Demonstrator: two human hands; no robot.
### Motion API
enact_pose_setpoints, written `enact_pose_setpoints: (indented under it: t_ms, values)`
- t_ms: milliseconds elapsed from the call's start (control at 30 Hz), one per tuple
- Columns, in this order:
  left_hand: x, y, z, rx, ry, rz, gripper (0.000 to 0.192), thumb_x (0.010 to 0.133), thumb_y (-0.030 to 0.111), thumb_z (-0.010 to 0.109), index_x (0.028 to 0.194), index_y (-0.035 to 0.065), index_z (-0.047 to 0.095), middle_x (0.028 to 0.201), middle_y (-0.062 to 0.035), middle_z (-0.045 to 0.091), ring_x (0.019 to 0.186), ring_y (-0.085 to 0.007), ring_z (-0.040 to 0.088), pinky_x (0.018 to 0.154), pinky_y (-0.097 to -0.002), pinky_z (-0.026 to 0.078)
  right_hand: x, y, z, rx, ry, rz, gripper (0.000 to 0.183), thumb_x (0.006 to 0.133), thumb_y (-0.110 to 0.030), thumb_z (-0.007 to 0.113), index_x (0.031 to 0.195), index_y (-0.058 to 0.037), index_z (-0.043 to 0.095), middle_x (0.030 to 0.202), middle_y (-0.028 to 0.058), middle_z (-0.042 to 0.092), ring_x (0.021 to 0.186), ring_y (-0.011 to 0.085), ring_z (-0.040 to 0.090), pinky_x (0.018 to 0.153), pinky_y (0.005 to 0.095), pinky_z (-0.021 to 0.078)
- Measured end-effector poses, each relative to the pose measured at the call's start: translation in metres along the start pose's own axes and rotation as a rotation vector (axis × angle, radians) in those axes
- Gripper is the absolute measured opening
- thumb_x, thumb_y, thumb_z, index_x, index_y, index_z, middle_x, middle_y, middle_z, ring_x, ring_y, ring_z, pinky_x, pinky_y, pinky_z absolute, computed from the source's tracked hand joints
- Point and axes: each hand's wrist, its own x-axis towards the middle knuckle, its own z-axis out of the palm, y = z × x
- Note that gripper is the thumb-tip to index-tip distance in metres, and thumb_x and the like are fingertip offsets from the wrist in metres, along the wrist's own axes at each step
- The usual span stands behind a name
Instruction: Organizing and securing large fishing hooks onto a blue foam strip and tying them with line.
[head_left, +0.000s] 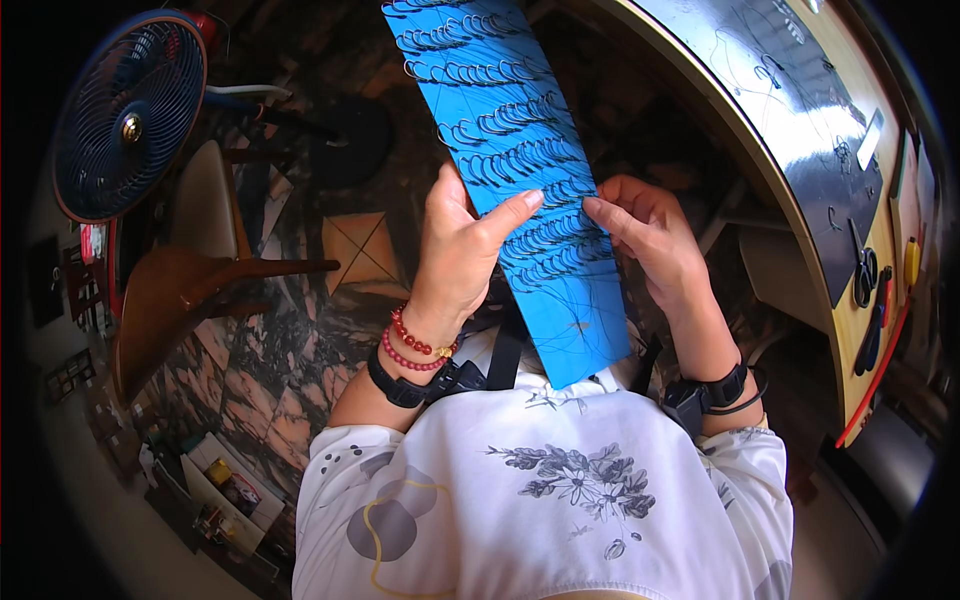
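A long blue board (581, 319) slants up and away from my lap, carrying several rows of dark fish hooks (517, 116) with thin line strung among them. My left hand (469, 240) grips the board's left edge, its thumb lying on the face beside a middle row and its other fingers behind. At the right edge, my right hand (645, 232) has its thumb at the end of a row of hooks. Its fingers curl partly behind the edge, and whether they pinch a hook or line there is too small to tell.
To the right curves a wooden table (814, 292) with a dark glossy mat (795, 127), loose hooks, scissors (865, 274) and dark-handled pliers (870, 341). A standing fan (131, 127) and a wooden chair (180, 300) are on the left. Below is a marble-patterned floor (277, 390).
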Motion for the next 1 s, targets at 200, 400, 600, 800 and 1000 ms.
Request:
enact_pose_setpoints:
  t_ms: [200,400,600,800,1000]
  values:
    - [0.0,-0.004,-0.002,-0.011,-0.012,-0.009,0.037,0.085,-0.008,0.068,0.119,-0.0029,0.055,0.11,-0.0109,0.069,0.097,-0.0156,0.068,0.089,-0.0311,0.055,-0.001,0.009,-0.003,-0.006,0.004,-0.004,0.02,0.09,-0.022,0.074,0.093,-0.0028,0.068,0.074,-0.0034,0.062,0.063,0.0035,0.048,0.057,0.0213,0.036]
    - [0.0,-0.004,0.0,-0.006,-0.007,-0.03,0.037,0.085,-0.009,0.068,0.119,-0.0027,0.055,0.109,-0.0106,0.069,0.096,-0.0156,0.068,0.088,-0.0311,0.056,-0.003,0.013,-0.003,0.027,0.01,-0.009,0.019,0.089,-0.022,0.073,0.094,-0.0038,0.069,0.074,-0.0038,0.062,0.063,0.0036,0.049,0.057,0.0208,0.0372]
    - [-0.002,-0.005,0.001,-0.013,-0.009,-0.046,0.037,0.085,-0.009,0.068,0.119,-0.0024,0.055,0.109,-0.0105,0.069,0.096,-0.0156,0.068,0.087,-0.0313,0.056,-0.005,0.015,-0.004,0.0,0.018,-0.002,0.018,0.09,-0.021,0.072,0.095,-0.0039,0.069,0.077,-0.0032,0.064,0.065,0.0041,0.051,0.058,0.0206,0.0383]
    - [-0.002,-0.006,0.003,-0.02,-0.019,-0.044,0.037,0.085,-0.009,0.068,0.12,-0.0021,0.055,0.108,-0.0101,0.069,0.096,-0.0154,0.068,0.087,-0.0313,0.056,-0.006,0.017,-0.006,0.038,0.021,0.025,0.017,0.087,-0.018,0.071,0.096,-0.0038,0.069,0.08,-0.0022,0.064,0.068,0.0054,0.053,0.06,0.0216,0.0393]
    - [-0.003,-0.007,0.003,0.003,-0.015,-0.047,0.037,0.085,-0.009,0.068,0.12,-0.0023,0.055,0.108,-0.0099,0.069,0.095,-0.0149,0.068,0.087,-0.0309,0.056,-0.007,0.017,-0.005,0.063,0.029,0.043,0.016,0.085,-0.015,0.071,0.095,-0.0037,0.067,0.08,-0.0017,0.064,0.068,0.0058,0.053,0.059,0.022,0.0396]
